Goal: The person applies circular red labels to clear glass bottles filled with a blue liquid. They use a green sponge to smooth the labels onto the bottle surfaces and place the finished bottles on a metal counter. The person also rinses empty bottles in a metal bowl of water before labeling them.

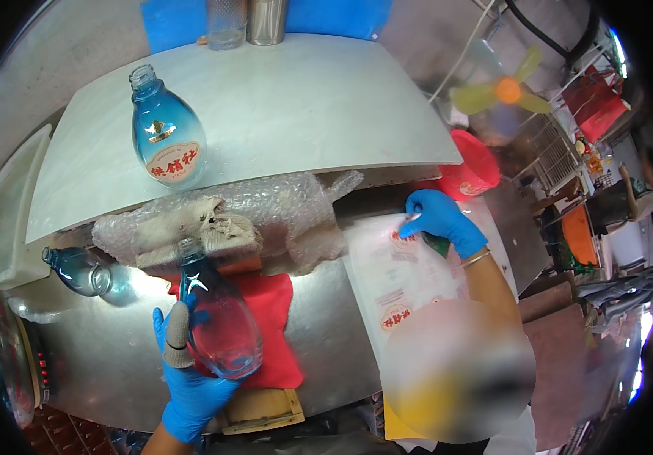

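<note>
My left hand [197,394], in a blue glove with a grey knitted cover on one finger, is closed round a blue-tinted glass bottle [224,322]. The bottle is tilted, its neck pointing away from me. Under it lies a red cloth [281,341]. At the right, my gloved right hand [444,220] rests on a white sheet of printed labels [376,280], fingers curled together at one red-lettered label. A dark green piece [436,243] shows below its palm; whether the fingers grip it I cannot tell.
A labelled blue bottle [167,136] stands on the raised white board [304,98]. Another blue bottle [76,271] lies at the left, beside a bubble-wrap roll [266,205] with a worn cloth [182,224]. A pink bucket [470,163] and small fan [508,89] stand at the right.
</note>
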Tool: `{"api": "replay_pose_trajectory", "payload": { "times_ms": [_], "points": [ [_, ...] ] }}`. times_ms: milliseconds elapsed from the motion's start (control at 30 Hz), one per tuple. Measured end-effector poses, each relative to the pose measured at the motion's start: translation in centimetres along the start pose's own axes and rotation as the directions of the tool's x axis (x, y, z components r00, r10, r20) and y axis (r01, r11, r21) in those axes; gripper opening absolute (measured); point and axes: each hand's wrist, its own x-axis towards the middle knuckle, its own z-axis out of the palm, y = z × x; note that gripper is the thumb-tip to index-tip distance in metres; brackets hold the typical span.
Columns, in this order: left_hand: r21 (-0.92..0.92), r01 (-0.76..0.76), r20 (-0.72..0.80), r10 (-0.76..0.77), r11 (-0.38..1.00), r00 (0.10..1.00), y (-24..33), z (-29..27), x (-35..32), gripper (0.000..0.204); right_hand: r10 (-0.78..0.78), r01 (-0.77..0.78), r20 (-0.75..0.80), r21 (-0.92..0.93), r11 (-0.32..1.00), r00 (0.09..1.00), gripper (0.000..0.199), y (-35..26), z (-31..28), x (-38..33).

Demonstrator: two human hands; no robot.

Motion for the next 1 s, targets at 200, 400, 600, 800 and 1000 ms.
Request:
{"api": "replay_pose_trajectory", "payload": {
  "times_ms": [200, 400, 600, 800, 1000],
  "points": [
    [0.072, 0.055, 0.064, -0.060, 0.996, 0.996, -0.1, -1.0, -0.1, 0.098, 0.037, 0.206, -0.523, 0.398, 0.894, 0.851, 0.017, 0.4, 1.8, -2.0],
    [0.074, -0.004, 0.060, -0.001, 0.997, 0.998, -0.3, -0.7, -0.2, 0.105, 0.238, 0.136, -0.516, 0.586, 0.799, 0.823, 0.021, 6.8, -8.3, -2.3],
    [0.014, 0.103, 0.092, -0.104, 0.995, 0.990, -0.7, -0.9, -0.3, 0.101, 0.325, -0.106, -0.197, 0.689, 0.717, 0.925, 0.014, 17.6, -11.9, 5.6],
    [0.011, 0.104, 0.128, -0.105, 0.995, 0.986, -0.2, -1.9, -0.3, 0.097, 0.251, -0.198, -0.171, 0.277, 0.940, 0.953, 0.017, 24.8, -11.9, 8.6],
    [-0.068, 0.051, 0.113, -0.043, 0.996, 0.993, -0.9, -2.3, -0.8, 0.099, 0.087, -0.207, -0.589, -0.139, 0.968, 0.803, 0.020, 21.9, -16.8, 6.5]
  ]
}}
